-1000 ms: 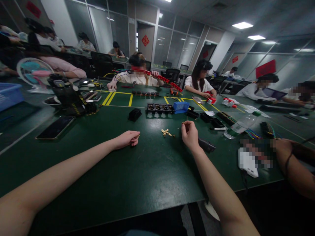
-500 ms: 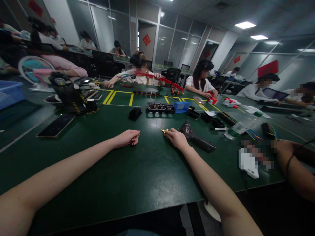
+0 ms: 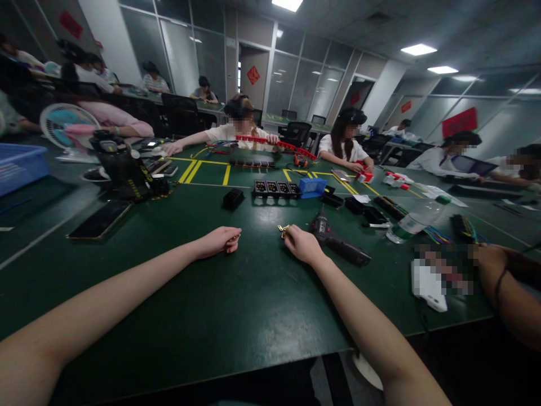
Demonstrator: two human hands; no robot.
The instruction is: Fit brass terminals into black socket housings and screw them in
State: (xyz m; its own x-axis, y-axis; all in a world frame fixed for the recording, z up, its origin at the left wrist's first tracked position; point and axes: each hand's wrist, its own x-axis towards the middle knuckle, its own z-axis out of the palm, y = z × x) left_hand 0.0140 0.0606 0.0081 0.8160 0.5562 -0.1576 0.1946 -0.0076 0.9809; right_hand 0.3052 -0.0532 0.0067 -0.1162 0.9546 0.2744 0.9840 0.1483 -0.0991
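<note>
My left hand (image 3: 220,241) rests on the green table (image 3: 236,304) with its fingers curled around a small brass piece that barely shows at the fingertips. My right hand (image 3: 301,245) lies on the table to the right, fingers pinched on a small brass metal part (image 3: 282,229) that sticks out at its far side. A black electric screwdriver (image 3: 338,241) lies just right of my right hand.
A row of black terminal blocks (image 3: 275,188), a blue bin (image 3: 312,186) and a single black block (image 3: 233,198) sit further out. A phone (image 3: 100,219) lies at left, a plastic bottle (image 3: 412,220) at right. Another person's arm (image 3: 502,282) rests at right; several people sit across.
My right hand came down from a raised pinch, moved left onto the brass part on the table and took hold of it. The screwdriver is now uncovered. My left hand stayed put.
</note>
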